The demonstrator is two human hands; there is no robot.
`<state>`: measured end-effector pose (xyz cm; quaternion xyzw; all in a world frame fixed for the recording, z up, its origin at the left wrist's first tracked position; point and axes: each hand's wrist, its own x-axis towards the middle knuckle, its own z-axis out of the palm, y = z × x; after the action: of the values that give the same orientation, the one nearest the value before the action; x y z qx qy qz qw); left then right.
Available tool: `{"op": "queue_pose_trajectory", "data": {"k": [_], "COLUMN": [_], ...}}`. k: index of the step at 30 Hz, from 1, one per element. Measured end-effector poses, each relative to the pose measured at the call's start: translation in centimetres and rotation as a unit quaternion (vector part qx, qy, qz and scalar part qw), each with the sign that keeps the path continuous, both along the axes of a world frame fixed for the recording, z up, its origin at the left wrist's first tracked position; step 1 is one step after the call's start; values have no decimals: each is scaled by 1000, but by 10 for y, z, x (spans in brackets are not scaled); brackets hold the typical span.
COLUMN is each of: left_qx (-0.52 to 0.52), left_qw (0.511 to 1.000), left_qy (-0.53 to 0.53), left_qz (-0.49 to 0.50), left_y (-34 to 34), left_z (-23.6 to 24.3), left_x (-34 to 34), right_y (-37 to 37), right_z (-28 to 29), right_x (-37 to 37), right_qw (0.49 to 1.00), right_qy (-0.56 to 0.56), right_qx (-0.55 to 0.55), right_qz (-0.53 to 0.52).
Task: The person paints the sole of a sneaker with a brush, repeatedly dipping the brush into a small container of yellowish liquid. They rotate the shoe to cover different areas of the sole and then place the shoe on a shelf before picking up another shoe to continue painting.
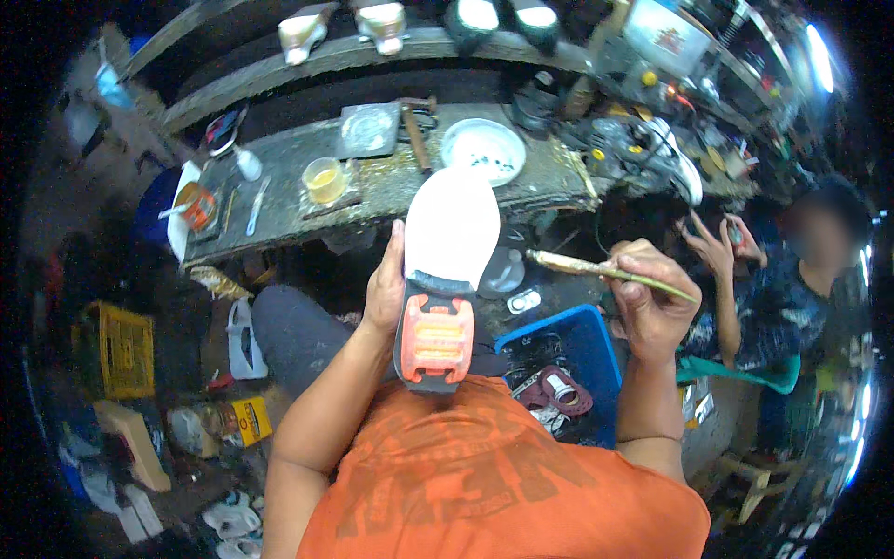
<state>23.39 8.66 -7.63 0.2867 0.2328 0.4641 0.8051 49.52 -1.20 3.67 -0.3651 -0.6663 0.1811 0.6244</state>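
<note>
By near desk point(284, 200) edge, gripping sole point(453, 228) sideways in left fingers point(397, 247), likely exposing face; pinching brush point(568, 264) in right fingers point(636, 296).

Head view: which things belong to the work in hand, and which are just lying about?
In use:
white-and-black shoe sole with orange heel piece, in the left hand
slim pale-and-green brush, in the right hand

Apparently lying about:
wood-handled hammer
yellow plastic crate
blue plastic bin

dim, tube light point(819, 58) glaring upper right, edges bent
</note>
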Motion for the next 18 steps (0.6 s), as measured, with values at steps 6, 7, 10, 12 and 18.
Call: {"op": "queue_pose_trajectory", "data": {"k": [6,7,10,12,18], "left_qx": [-42,-49,-84,-118,-62], "left_qw": [999,998,995,991,997], "left_qy": [-2,2,3,25,52], "left_qz": [32,34,56,54,17], "left_y": [-20,-23,-31,-37,-52], "left_z": [-4,-2,4,10,18], "left_x": [-64,-75,-103,-122,-150], "right_y": [30,35,55,70,88], "right_z": [-15,-16,-13,-7,-1], "right_x": [-52,-62,-89,-102,-132], "right_qw": [997,996,993,983,949], "right_qy": [-18,2,-63,-132,-235], "right_qx": [-40,-37,-19,-5,69], "right_qz": [65,78,96,125,197]}}
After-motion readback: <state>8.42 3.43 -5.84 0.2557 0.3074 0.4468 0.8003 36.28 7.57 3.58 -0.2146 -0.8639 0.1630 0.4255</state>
